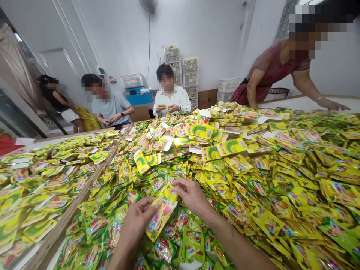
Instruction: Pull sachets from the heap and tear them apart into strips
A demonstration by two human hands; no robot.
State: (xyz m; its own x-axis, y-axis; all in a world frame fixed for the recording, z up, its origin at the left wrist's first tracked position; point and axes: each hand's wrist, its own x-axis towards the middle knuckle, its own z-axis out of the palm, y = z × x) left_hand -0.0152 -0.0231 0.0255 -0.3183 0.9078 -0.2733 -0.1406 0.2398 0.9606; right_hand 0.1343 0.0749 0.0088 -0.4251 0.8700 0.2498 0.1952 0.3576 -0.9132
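The box (163, 216) is up off the heap, between two hands. The left grip (138, 218) pinches its near side, thumb on the front. The right grip (191, 194) has its finger and thumb pressed together at the far end. It looks like the left one keeps the box steady so the right one can work at that end. Whether that end shows a flap or a packet is hard to tell. The box leans, picture side up, perhaps so it is easy to see.

Green packets (192, 245) lie under and around the box, and yellow packets (266, 222) lie to its right. Both are too many to count. They may be close so the hands need not reach far.

Past the box is a big pile of boxes (200, 131), too many to count. Left of the box, one wood strip (92, 180) splits the worktop (298, 101), maybe to keep more boxes (57, 183) apart.

Four other people sit or bend beyond the box: one in black (57, 97), one in blue (112, 107), one in white (172, 98), one in red (267, 67). Behind them are at least eight crates (190, 80) and one fan (149, 5).
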